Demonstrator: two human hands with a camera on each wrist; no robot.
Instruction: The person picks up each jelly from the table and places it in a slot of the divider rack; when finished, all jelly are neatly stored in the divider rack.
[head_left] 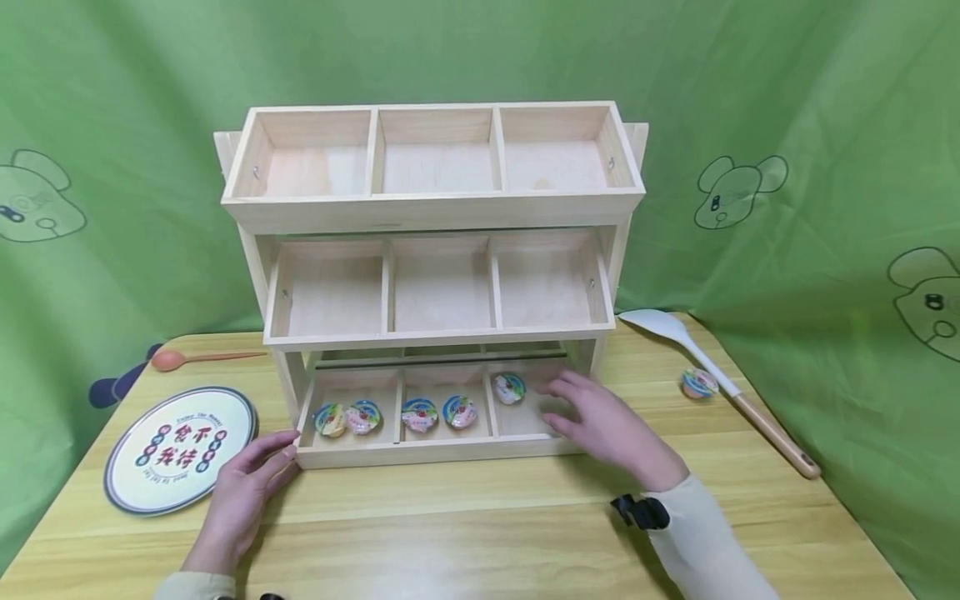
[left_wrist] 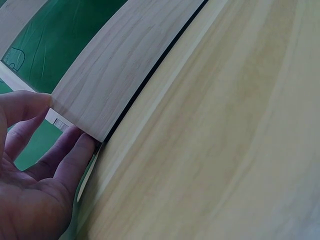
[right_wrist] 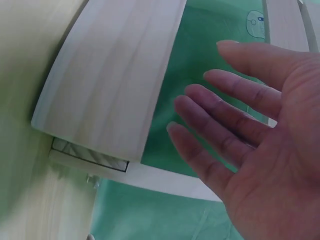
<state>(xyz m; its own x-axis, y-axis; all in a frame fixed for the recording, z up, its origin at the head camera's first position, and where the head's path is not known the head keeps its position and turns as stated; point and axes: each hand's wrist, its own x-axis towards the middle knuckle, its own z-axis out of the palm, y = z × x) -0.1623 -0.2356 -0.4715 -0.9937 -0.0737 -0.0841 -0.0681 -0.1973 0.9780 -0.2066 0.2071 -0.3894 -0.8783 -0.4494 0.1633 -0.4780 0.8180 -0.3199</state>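
Observation:
My right hand (head_left: 603,421) hovers over the right compartment of the bottom wooden tray (head_left: 442,454), fingers spread and palm bare in the right wrist view. Beside its fingertips lies a small sealed jelly cup (head_left: 510,388). Two more jelly cups (head_left: 363,417) sit in the left compartment, and two others (head_left: 459,412) in the middle one. At the tray's left front corner, my left hand (head_left: 243,487) rests its fingertips against the wood. In the left wrist view those fingers (left_wrist: 75,155) touch the corner from the end side.
Above stand the rack's middle tray (head_left: 438,340) and top tray (head_left: 435,215), each with three bare compartments. A round plate with lettering (head_left: 180,450) and an orange spoon (head_left: 168,360) lie left. On the right are a white ladle with wooden handle (head_left: 701,354) and another jelly cup (head_left: 699,382).

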